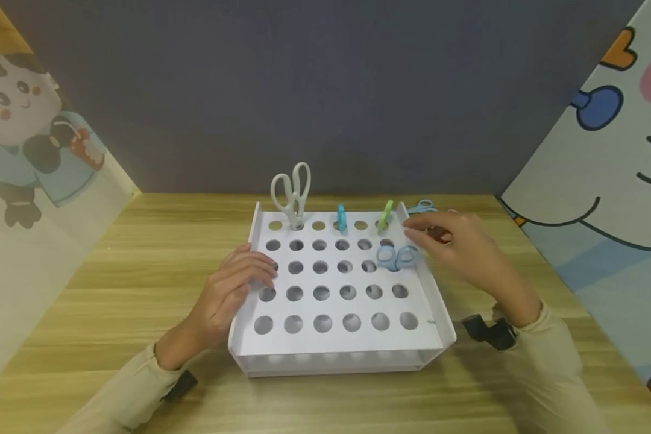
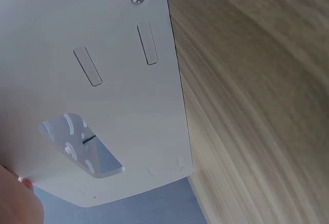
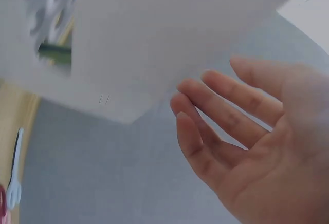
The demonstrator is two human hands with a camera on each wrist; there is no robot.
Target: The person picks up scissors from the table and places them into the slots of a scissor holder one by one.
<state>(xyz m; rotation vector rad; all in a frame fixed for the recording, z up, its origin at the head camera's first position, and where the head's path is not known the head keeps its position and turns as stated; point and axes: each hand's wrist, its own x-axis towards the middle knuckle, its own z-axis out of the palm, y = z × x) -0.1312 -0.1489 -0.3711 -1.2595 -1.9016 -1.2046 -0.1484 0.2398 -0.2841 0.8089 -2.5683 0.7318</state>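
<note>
My left hand [image 1: 230, 292] rests on the left side of a white rack [image 1: 336, 339] with rows of round holes, fingertips over its top. Beside the rack's right wall, my right hand [image 1: 466, 247] hovers with loosely bent fingers; the right wrist view shows nothing between the fingers [image 3: 231, 116]. Light-blue-handled scissors [image 1: 397, 258] sit in the rack close to that hand. Along the back row stand white scissors [image 1: 293, 191], a teal handle [image 1: 341, 217] and a green handle [image 1: 385, 215]. In the left wrist view the rack's side panel [image 2: 113, 100] shows a cut-out.
Blue scissors [image 1: 423, 206] lie on the wooden table [image 1: 141, 271] behind the rack's right corner. Something dark red [image 1: 439, 234] shows partly behind my right hand. A grey panel [image 1: 325, 102] closes off the back, with cartoon-printed walls [image 1: 586, 181] at both sides.
</note>
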